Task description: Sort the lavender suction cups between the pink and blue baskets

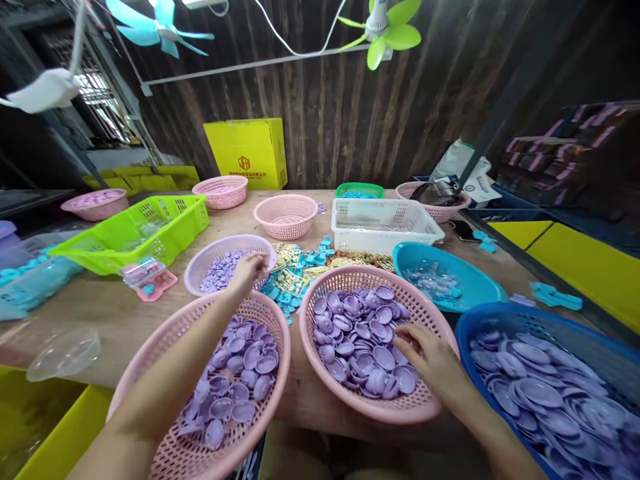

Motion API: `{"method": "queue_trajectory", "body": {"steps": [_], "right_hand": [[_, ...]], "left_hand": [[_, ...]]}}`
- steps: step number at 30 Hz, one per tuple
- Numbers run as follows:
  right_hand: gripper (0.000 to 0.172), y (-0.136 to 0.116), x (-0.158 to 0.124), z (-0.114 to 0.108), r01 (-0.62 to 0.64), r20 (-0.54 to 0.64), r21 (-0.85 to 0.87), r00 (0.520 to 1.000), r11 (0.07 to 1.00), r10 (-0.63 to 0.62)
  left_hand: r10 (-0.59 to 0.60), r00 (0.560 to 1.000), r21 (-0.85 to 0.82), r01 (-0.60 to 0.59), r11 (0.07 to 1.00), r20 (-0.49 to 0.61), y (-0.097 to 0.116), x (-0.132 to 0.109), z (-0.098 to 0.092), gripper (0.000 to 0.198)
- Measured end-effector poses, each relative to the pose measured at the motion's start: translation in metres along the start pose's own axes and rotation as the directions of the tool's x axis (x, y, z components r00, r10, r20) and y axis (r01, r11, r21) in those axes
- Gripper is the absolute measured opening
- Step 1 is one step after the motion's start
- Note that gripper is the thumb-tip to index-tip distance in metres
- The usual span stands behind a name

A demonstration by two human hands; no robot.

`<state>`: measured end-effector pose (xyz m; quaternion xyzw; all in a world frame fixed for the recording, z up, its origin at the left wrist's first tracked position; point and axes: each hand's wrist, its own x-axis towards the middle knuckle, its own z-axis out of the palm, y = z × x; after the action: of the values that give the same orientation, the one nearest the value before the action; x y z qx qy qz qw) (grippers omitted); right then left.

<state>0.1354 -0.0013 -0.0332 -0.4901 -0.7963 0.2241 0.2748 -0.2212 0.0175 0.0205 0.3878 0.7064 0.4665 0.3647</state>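
My left hand (249,270) reaches over the right side of a lilac basket (193,267) of small purple pieces (225,270). Its fingers are bent together, and whatever they hold is hidden. Under that forearm stands a pink basket (280,347) with oval purple shells (243,360), some of them looking joined. My right hand (425,353) hovers at the right side of a second pink basket (370,413) full of purple oval shells (363,333). Its fingers are apart and near the shells, with nothing visible in them.
A blue basket (470,327) of larger purple ovals stands at the right. Behind are a teal basin (480,287), a white crate (385,230), a pink basket (285,230) and a green crate (115,247). Blue and cream pieces (290,283) lie between the baskets. Small fans (377,27) hang above.
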Motion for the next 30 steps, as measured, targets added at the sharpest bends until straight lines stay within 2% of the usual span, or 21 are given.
{"method": "queue_trajectory", "body": {"steps": [2, 3, 4, 5, 6, 7, 8, 9, 10, 12, 14, 15, 17, 18, 20, 21, 24, 26, 27, 28, 30], "right_hand": [[0.021, 0.0, 0.001, -0.004, -0.018, 0.009, -0.009, 1.0, 1.0, 0.018], [0.02, -0.001, 0.002, -0.004, -0.022, 0.012, -0.016, 1.0, 1.0, 0.022], [0.019, -0.002, 0.004, -0.003, -0.028, 0.022, -0.029, 0.999, 0.999, 0.029], [0.018, -0.004, 0.007, -0.001, -0.038, 0.044, -0.052, 0.998, 0.998, 0.041], [0.018, -0.006, 0.009, 0.002, -0.052, 0.078, -0.089, 0.995, 0.995, 0.059], [0.019, -0.008, 0.012, 0.006, -0.064, 0.126, -0.142, 0.989, 0.988, 0.082], [0.02, -0.01, 0.015, 0.011, -0.068, 0.185, -0.208, 0.977, 0.976, 0.108], [0.023, -0.013, 0.017, 0.015, -0.05, 0.254, -0.275, 0.959, 0.96, 0.123], [0.027, -0.016, 0.02, 0.02, -0.01, 0.322, -0.333, 0.939, 0.943, 0.123], [0.039, -0.023, 0.025, 0.029, 0.103, 0.438, -0.407, 0.894, 0.908, 0.095], [0.044, -0.027, 0.03, 0.037, 0.184, 0.511, -0.443, 0.856, 0.877, 0.079], [0.044, -0.028, 0.033, 0.041, 0.196, 0.525, -0.465, 0.846, 0.864, 0.09], [0.038, -0.026, 0.037, 0.046, 0.173, 0.517, -0.509, 0.845, 0.843, 0.139], [0.034, -0.023, 0.038, 0.047, 0.153, 0.5, -0.516, 0.852, 0.843, 0.152], [0.025, -0.014, 0.039, 0.047, 0.111, 0.442, -0.484, 0.887, 0.868, 0.133], [0.021, -0.01, 0.039, 0.046, 0.083, 0.393, -0.443, 0.913, 0.893, 0.11], [0.012, 0.0, 0.038, 0.038, -0.057, 0.207, -0.204, 0.973, 0.977, 0.1], [0.014, 0.001, 0.035, 0.031, -0.163, 0.155, 0.078, 0.977, 0.984, 0.149], [0.017, 0.001, 0.034, 0.029, -0.206, 0.16, 0.225, 0.972, 0.952, 0.172], [0.019, -0.001, 0.032, 0.027, -0.236, 0.167, 0.349, 0.968, 0.907, 0.187], [0.02, -0.006, 0.028, 0.025, -0.264, 0.159, 0.491, 0.964, 0.83, 0.213]], "left_hand": [[0.012, 0.984, 0.126, 0.01, 0.992, -0.177, -0.003, 0.016, -0.022, 0.036], [0.088, 0.954, 0.297, 0.001, 0.955, -0.285, -0.007, 0.021, -0.026, 0.04], [0.189, 0.93, 0.441, -0.033, 0.897, -0.316, -0.011, 0.024, -0.025, 0.046], [0.301, 0.909, 0.568, -0.09, 0.818, -0.289, -0.016, 0.023, -0.019, 0.051], [0.4, 0.894, 0.655, -0.18, 0.734, -0.202, -0.02, 0.02, -0.009, 0.053], [0.466, 0.882, 0.687, -0.298, 0.662, -0.066, -0.023, 0.014, 0.005, 0.051], [0.497, 0.862, 0.68, -0.422, 0.6, 0.097, -0.025, 0.006, 0.021, 0.047], [0.501, 0.822, 0.645, -0.541, 0.54, 0.271, -0.026, -0.004, 0.038, 0.041], [0.473, 0.757, 0.587, -0.65, 0.482, 0.45, -0.026, -0.014, 0.055, 0.036], [0.351, 0.575, 0.456, -0.81, 0.368, 0.739, -0.024, -0.037, 0.087, 0.029], [0.199, 0.437, 0.376, -0.883, 0.282, 0.877, -0.023, -0.056, 0.114, 0.023], [0.127, 0.401, 0.363, -0.899, 0.244, 0.907, -0.023, -0.064, 0.124, 0.021], [0.024, 0.387, 0.376, -0.908, 0.185, 0.922, -0.024, -0.073, 0.14, 0.02], [0.008, 0.399, 0.392, -0.904, 0.169, 0.917, -0.025, -0.074, 0.145, 0.018], [0.046, 0.433, 0.416, -0.886, 0.204, 0.9, -0.027, -0.072, 0.148, 0.01], [0.086, 0.44, 0.405, -0.874, 0.268, 0.894, -0.028, -0.068, 0.147, 0.01], [0.184, 0.464, 0.273, -0.748, 0.605, 0.866, -0.029, -0.054, 0.137, 0.011], [0.156, 0.49, 0.134, -0.506, 0.852, 0.858, -0.029, -0.047, 0.127, 0.018], [0.115, 0.498, 0.076, -0.347, 0.935, 0.86, -0.029, -0.045, 0.123, 0.022], [0.071, 0.496, 0.029, -0.192, 0.981, 0.865, -0.028, -0.044, 0.121, 0.026], [0.012, 0.487, -0.036, 0.04, 0.999, 0.874, -0.026, -0.046, 0.12, 0.035]]}}
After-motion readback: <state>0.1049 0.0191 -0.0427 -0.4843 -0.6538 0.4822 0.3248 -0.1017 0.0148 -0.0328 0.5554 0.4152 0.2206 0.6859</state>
